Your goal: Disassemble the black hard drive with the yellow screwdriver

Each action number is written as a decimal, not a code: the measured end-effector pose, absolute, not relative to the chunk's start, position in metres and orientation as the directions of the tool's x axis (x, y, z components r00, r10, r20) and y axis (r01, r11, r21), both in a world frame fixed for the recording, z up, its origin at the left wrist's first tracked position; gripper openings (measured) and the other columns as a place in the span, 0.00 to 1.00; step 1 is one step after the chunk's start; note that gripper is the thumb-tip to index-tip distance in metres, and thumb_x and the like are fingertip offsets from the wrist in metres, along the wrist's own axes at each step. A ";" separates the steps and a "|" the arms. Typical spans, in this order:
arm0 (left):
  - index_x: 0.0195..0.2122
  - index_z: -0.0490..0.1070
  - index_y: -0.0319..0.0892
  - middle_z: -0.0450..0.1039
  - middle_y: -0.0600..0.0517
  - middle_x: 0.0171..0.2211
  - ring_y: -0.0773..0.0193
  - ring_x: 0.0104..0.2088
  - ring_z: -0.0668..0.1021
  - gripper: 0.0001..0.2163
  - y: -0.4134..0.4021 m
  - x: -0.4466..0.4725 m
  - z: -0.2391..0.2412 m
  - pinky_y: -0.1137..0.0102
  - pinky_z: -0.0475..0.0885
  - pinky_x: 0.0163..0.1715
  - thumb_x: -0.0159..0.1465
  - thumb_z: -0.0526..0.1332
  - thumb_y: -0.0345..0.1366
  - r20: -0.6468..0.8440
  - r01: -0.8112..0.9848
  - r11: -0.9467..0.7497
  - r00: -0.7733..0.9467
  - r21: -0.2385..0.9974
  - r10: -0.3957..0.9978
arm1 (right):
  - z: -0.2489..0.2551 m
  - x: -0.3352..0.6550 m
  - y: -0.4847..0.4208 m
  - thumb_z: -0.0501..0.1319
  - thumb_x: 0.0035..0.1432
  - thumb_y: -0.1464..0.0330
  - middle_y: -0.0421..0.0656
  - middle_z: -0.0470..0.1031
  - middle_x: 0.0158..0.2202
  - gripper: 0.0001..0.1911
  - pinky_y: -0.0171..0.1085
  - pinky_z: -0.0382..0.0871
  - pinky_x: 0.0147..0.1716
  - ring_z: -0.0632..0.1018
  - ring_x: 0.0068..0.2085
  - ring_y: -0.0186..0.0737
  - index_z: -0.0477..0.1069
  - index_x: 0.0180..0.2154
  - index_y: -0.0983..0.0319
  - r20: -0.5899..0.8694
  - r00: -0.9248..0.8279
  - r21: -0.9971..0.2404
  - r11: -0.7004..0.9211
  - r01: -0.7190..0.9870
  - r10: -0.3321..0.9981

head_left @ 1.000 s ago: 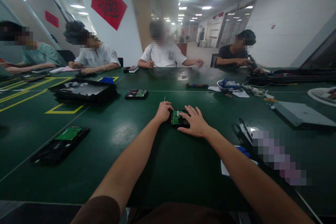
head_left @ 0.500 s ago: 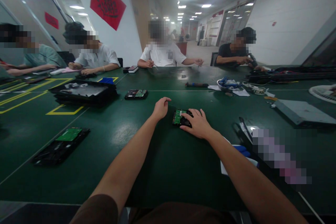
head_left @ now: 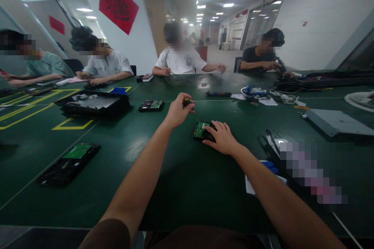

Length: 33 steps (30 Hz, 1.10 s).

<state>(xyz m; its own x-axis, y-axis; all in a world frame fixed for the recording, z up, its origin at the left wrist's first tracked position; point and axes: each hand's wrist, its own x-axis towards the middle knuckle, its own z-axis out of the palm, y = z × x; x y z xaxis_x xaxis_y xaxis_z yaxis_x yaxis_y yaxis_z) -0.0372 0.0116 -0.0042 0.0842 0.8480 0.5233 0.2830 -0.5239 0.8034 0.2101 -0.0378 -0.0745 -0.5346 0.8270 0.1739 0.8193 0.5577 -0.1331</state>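
Observation:
My right hand (head_left: 221, 138) rests over a hard drive (head_left: 200, 130) lying flat on the table. Its thumb is at the near side and its fingers curl over the far side, steadying the drive. The drive's green circuit board faces up, and the hand hides its right part. Raised just left of and beyond the drive is my left hand (head_left: 180, 109), closed around a screwdriver (head_left: 187, 102) with a dark and yellow handle. Its shaft and tip are too small to make out.
Other hard drives lie at the left front (head_left: 77, 151) and farther back (head_left: 151, 106), near stacked black trays (head_left: 93, 103). To the right are a grey metal case (head_left: 339, 122), a bowl of cables (head_left: 254, 92) and a dark cylindrical tool (head_left: 218, 94). Several people sit opposite.
My left hand has lifted up and away from the drive and turned, so the screwdriver handle now shows in its fingers. My right hand stays on the drive, nearly unmoved.

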 end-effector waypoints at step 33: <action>0.52 0.71 0.45 0.79 0.49 0.42 0.67 0.30 0.81 0.14 -0.003 -0.018 -0.001 0.71 0.77 0.35 0.66 0.65 0.35 0.594 0.532 -0.573 0.156 0.623 0.790 | -0.075 0.213 -0.037 0.55 0.64 0.41 0.51 0.55 0.71 0.38 0.62 0.41 0.68 0.55 0.71 0.61 0.58 0.69 0.49 0.163 -0.532 -0.138 0.553 0.822 0.831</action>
